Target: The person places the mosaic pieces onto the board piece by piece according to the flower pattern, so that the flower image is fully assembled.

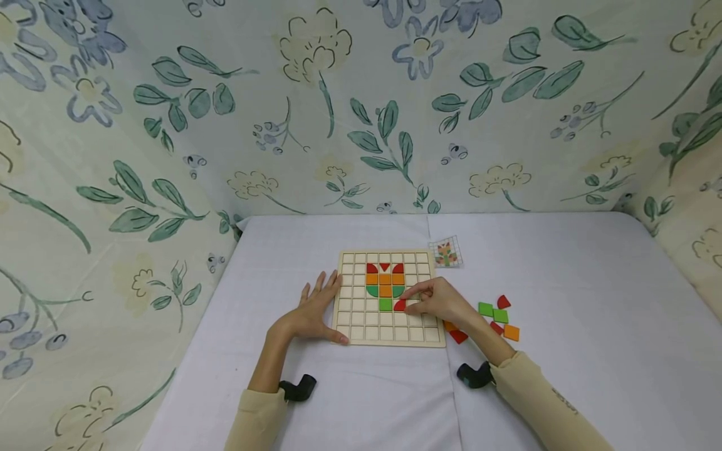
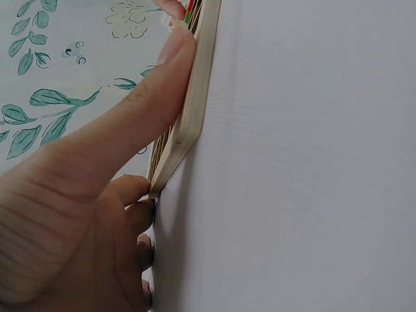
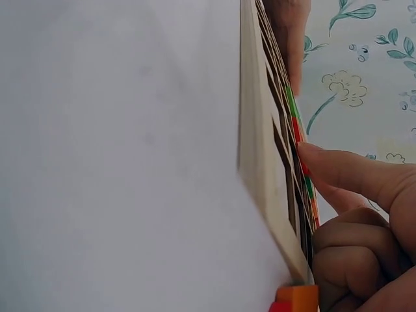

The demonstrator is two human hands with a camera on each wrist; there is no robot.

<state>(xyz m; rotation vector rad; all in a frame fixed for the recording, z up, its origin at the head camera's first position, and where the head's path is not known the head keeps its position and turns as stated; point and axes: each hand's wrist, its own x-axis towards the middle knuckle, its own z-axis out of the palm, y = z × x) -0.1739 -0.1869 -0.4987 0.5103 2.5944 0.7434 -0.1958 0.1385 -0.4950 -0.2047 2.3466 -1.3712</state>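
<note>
A wooden grid board [image 1: 352, 316] lies on the white cloth, with red, orange and green tiles forming a tulip-like figure in its cells. My left hand [image 1: 309, 316] rests at its left side, fingers spread along the edge and thumb at the near left corner. With thumb and index finger, my right hand [image 1: 439, 300] pinches a red quarter-round tile [image 1: 400, 305] at a cell just right of a light green square tile [image 1: 386, 304]. In the right wrist view the thumb [image 3: 325, 162] touches the red tile, its other fingers curled beneath.
Right of the board lie loose tiles, among them a green square [image 1: 486, 309], a red quarter-round piece [image 1: 504, 302] and an orange square [image 1: 511, 332]. Others lie partly under the right wrist. A small pattern card [image 1: 446, 252] sits by the far right corner. Floral fabric [image 1: 316, 125] hangs behind the table.
</note>
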